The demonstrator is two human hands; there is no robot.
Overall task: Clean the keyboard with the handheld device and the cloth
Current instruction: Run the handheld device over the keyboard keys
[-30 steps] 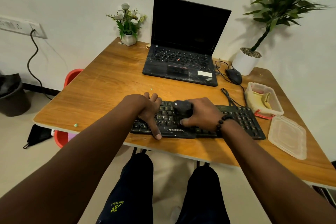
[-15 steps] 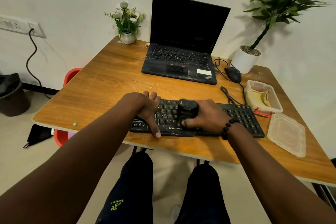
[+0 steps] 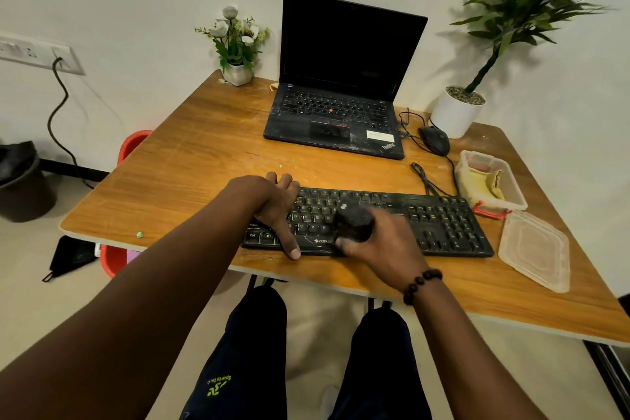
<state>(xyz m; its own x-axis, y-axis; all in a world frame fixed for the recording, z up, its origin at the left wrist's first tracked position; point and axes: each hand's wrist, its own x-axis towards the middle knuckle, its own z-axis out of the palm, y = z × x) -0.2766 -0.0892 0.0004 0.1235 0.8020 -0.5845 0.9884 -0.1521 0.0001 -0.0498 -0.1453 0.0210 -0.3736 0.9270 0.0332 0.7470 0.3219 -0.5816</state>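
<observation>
Curled round the black handheld device (image 3: 353, 222), the right hand (image 3: 381, 242) holds it down on the middle keys of the black keyboard (image 3: 439, 225), which lies along the near edge of the wooden table (image 3: 191, 177). The keyboard's left end is steadied by the left hand (image 3: 276, 204), fingers spread flat. A yellowish cloth (image 3: 484, 181) is kept in an open plastic container (image 3: 511, 194) just beyond the keyboard's right end.

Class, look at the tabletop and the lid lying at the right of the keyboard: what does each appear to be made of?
Tabletop: probably wood-look laminate, with printed-looking grain, a soft sheen and a pale edge band. Lid: apparently translucent plastic, cloudy, the table showing through it.
</observation>
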